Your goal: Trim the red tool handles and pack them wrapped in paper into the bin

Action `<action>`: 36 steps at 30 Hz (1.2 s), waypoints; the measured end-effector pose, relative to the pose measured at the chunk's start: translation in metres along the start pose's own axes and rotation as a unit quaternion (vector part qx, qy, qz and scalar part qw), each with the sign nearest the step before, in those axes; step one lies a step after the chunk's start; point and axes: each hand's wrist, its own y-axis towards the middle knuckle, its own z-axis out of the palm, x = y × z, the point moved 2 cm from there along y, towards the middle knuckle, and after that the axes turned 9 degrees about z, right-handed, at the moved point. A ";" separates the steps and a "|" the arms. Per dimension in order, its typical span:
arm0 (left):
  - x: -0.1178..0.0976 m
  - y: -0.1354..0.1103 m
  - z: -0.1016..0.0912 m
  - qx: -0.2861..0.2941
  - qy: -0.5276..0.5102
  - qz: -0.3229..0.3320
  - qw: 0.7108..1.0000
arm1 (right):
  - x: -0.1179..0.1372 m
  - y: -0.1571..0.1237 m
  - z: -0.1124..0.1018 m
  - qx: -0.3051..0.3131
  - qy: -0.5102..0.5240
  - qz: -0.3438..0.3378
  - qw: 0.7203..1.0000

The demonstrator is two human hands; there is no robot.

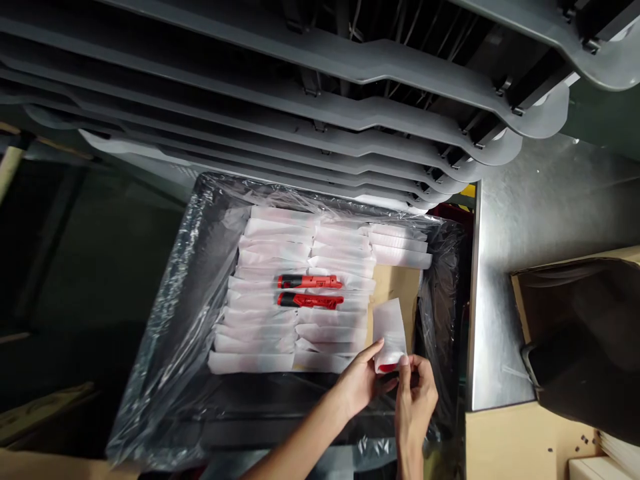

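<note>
My left hand (357, 385) and my right hand (415, 393) both grip a white paper sleeve (389, 330) near its lower end, where a red tip shows. The sleeve stands tilted upright above a tan cardboard sheet (395, 293). To the left, two red-and-black handled tools (310, 282) (310, 301) lie side by side on rows of white-wrapped items (270, 327). These rows fill a bin lined with clear plastic (170, 333). What the wrapped items contain is hidden.
Grey metal shelf rails (310, 87) run overhead above the bin. A brushed steel panel (530, 267) stands to its right, beside a cardboard box with a dark bag (580, 340). Dark floor lies to the left.
</note>
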 end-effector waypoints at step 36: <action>0.005 0.021 -0.075 0.003 0.262 0.056 0.963 | -0.011 0.215 0.087 0.061 0.174 0.072 0.980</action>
